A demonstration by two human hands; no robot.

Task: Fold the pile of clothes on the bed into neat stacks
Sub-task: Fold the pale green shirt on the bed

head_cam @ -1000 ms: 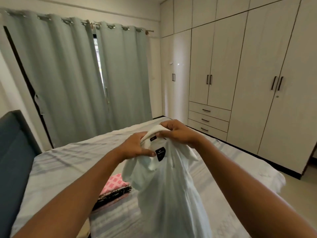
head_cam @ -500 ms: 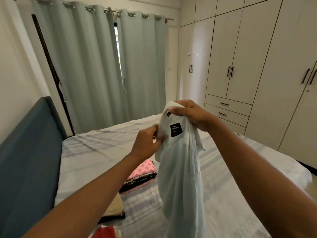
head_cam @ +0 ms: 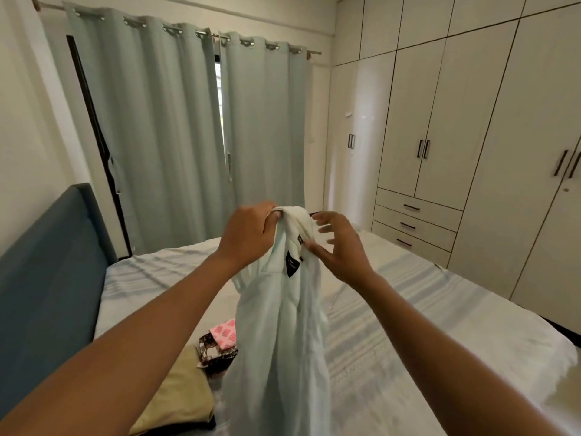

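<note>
While left hand (head_cam: 248, 229) grips shirt (head_cam: 276, 341) collar aloft, right hand (head_cam: 341, 250) splayed wide, thumb touching fabric

The shirt (head_cam: 276, 341) is cut off at its lower end by the bottom edge, and the print on its label (head_cam: 292, 262) is too small to read. The right hand (head_cam: 339, 247) has blurred fingers; contact with the shirt cannot be determined. The pink checked piece (head_cam: 224, 333) and dark patterned piece (head_cam: 217, 354) are partly hidden behind the shirt. The beige piece (head_cam: 182, 398) is partly covered by the left forearm (head_cam: 141, 347). The wardrobe (head_cam: 471, 152) runs off the right edge.
</note>
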